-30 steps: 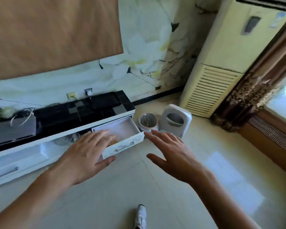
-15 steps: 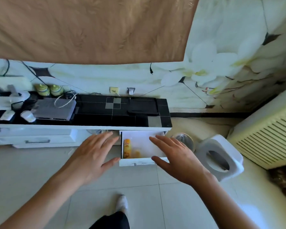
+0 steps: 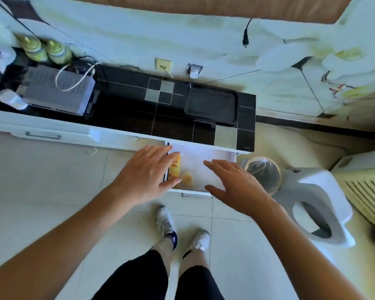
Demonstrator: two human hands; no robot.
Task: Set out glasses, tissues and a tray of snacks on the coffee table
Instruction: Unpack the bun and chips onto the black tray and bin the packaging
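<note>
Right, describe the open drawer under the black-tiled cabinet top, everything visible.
The drawer is white, smooth-sided, pulled out over the floor from the right end of the cabinet. A slim metal handle runs along its front. Inside at the left lies an orange-yellow snack packet; the rest looks bare. The left hand overlaps its left edge, the right hand hovers over its right front.

View has been tilted further down since half a second ago: white sneakers (image 3: 165, 221) and black-clad legs are now seen fully. Open white drawer (image 3: 206, 165) is now viewed from nearly overhead. Left hand (image 3: 146, 175) has been brought over the drawer's left edge, covering part of the yellow-orange snack packet (image 3: 175, 167); right hand (image 3: 236, 185) is spread above the drawer's right front.
</note>
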